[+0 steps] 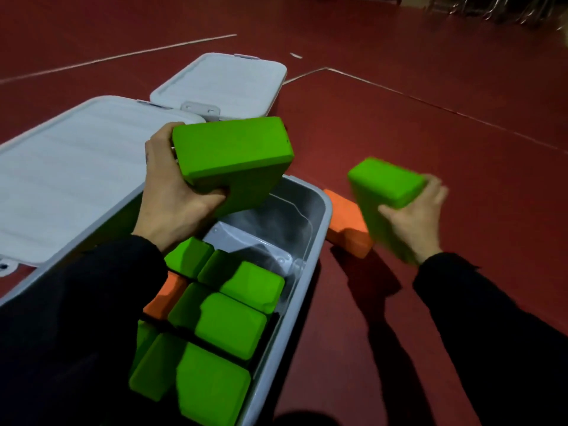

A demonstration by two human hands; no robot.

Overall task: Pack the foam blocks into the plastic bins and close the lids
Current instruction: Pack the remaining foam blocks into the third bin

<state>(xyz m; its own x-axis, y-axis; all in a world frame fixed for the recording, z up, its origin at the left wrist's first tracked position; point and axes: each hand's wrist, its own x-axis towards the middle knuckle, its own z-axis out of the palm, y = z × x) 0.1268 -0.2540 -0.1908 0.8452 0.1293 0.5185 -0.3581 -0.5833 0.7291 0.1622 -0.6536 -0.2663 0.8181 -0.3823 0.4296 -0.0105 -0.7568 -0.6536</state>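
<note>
An open grey plastic bin (319,229) lies in front of me on the floor. Several green foam blocks (230,324) and an orange one (164,298) stand packed in its near half; its far end is bare. My left hand (175,195) grips a green block (230,152) above the bin's far end. To the right of the bin, my right hand (415,216) holds another green block (384,192) above the floor, blurred by motion. An orange block (345,229) lies on the floor against the bin's right wall.
The bin's white lid (70,173) lies open to the left. A second bin with its white lid (224,81) shut stands behind. The floor (430,133) is dark red with white lines. Metal chair legs (498,7) show at the far top right.
</note>
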